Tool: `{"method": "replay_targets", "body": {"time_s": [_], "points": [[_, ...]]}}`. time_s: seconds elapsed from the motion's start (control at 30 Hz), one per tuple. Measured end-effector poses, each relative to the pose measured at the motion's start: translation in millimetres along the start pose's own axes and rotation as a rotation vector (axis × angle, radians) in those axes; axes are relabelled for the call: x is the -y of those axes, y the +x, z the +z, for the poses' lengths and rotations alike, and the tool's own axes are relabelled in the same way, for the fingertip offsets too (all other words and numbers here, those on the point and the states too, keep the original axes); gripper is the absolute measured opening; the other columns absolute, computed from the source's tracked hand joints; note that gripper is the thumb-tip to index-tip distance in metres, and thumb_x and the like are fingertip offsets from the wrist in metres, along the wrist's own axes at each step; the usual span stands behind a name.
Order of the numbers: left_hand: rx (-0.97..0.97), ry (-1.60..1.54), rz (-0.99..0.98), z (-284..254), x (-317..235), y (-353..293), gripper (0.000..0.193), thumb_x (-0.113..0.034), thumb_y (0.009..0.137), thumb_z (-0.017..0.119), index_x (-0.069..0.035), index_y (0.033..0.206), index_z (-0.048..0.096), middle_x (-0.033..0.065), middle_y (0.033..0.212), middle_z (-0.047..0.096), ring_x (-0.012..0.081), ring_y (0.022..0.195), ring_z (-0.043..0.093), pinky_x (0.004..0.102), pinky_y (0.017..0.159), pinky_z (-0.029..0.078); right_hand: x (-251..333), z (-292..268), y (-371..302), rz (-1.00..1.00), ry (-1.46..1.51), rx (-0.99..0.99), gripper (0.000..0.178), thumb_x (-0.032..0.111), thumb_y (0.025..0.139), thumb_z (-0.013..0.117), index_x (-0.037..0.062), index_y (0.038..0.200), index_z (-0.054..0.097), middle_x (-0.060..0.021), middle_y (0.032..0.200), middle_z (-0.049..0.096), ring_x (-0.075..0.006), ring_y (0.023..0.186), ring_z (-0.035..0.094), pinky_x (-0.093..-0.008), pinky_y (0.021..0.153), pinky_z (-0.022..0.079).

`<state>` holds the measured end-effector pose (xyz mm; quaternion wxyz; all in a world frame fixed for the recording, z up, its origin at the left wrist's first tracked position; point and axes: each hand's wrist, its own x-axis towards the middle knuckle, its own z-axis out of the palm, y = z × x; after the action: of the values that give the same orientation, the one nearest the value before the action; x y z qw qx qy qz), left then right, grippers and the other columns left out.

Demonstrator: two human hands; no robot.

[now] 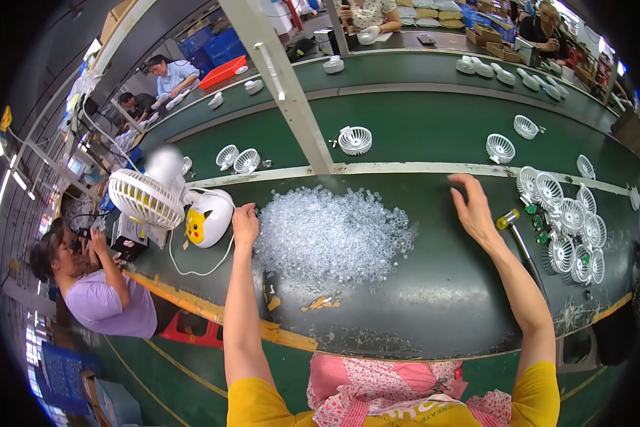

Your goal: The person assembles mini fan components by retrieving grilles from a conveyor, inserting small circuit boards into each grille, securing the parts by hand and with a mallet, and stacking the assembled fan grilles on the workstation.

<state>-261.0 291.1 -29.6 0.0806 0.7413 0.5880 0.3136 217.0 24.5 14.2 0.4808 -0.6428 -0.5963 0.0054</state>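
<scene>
A broad heap of small clear plastic rings [327, 231] lies on the dark table in front of me. My left hand [246, 225] is at the heap's left edge, fingers drawn together; whatever may be between them is hidden. Beside it stands a white desk fan [147, 199], its rounded base [219, 222] bearing a yellow cartoon face and a white cable. To the right of the heap, my right hand [474, 211] is over the table with thumb and fingers apart, holding nothing. Nearest to it is a small hammer [517, 235] with a yellow tip.
White fan cages [571, 215] with green parts are clustered at the right. Behind a metal rail [405, 169], a green conveyor [420, 128] carries more cages [355, 141]. A white post [281, 82] rises beyond the heap. A person in purple [110, 302] sits at the left.
</scene>
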Motion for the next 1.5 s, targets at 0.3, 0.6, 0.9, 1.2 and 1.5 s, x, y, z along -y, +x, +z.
{"method": "replay_targets", "body": {"time_s": [0.3, 0.6, 0.9, 1.2, 1.5], "points": [[-0.003, -0.026, 0.184, -19.9, -26.8, -4.7, 0.023, -0.011, 0.094, 0.055, 0.0, 0.108, 0.069, 0.022, 0.106, 0.067, 0.0374, 0.103, 0.063, 0.0408, 0.093, 0.048, 6.2, 129.1, 95.3, -0.201, 0.047, 0.076, 0.036, 0.008, 0.089, 0.058, 0.0038, 0.125, 0.055, -0.0174, 0.127, 0.058, -0.039, 0.114, 0.055, -0.0477, 0.097, 0.045], [0.091, -0.346, 0.417, -33.4, -202.7, -99.9, 0.028, -0.002, 0.091, 0.06, -0.004, 0.119, 0.064, 0.0153, 0.119, 0.063, 0.032, 0.115, 0.056, 0.0398, 0.103, 0.042, -41.5, 167.0, 115.4, 0.058, -0.1, 0.062, 0.019, 0.006, 0.083, 0.057, 0.0014, 0.098, 0.066, -0.0235, 0.111, 0.059, -0.0422, 0.105, 0.058, -0.0507, 0.09, 0.05], [-0.023, -0.578, 0.812, 32.9, -310.3, -135.8, 0.044, 0.003, 0.079, 0.058, -0.006, 0.122, 0.062, 0.0197, 0.133, 0.051, 0.0405, 0.127, 0.047, 0.0474, 0.107, 0.039, 16.1, -39.9, -20.8, -0.12, -0.001, 0.192, 0.021, -0.013, 0.081, 0.052, -0.0026, 0.099, 0.054, -0.019, 0.124, 0.053, -0.0377, 0.115, 0.055, -0.0367, 0.093, 0.047], [0.483, -0.451, 1.173, 72.9, -344.3, -198.0, 0.049, 0.004, 0.081, 0.055, -0.01, 0.128, 0.055, 0.0078, 0.114, 0.058, 0.0236, 0.122, 0.053, 0.0595, 0.118, 0.019, 16.4, -83.3, -76.3, 0.048, 0.018, 0.31, 0.018, -0.02, 0.072, 0.045, -0.0038, 0.078, 0.053, -0.0182, 0.12, 0.06, -0.0378, 0.111, 0.059, -0.0378, 0.095, 0.046], [0.358, -0.609, 1.211, 88.9, -340.4, -178.1, 0.021, -0.006, 0.079, 0.063, -0.009, 0.1, 0.063, 0.0078, 0.101, 0.063, 0.0256, 0.103, 0.061, 0.0446, 0.101, 0.044, 6.2, -71.4, -74.5, -0.005, 0.116, 0.155, 0.02, -0.014, 0.084, 0.05, -0.0001, 0.098, 0.056, -0.0155, 0.131, 0.057, -0.0296, 0.119, 0.057, -0.0346, 0.097, 0.046]]}}
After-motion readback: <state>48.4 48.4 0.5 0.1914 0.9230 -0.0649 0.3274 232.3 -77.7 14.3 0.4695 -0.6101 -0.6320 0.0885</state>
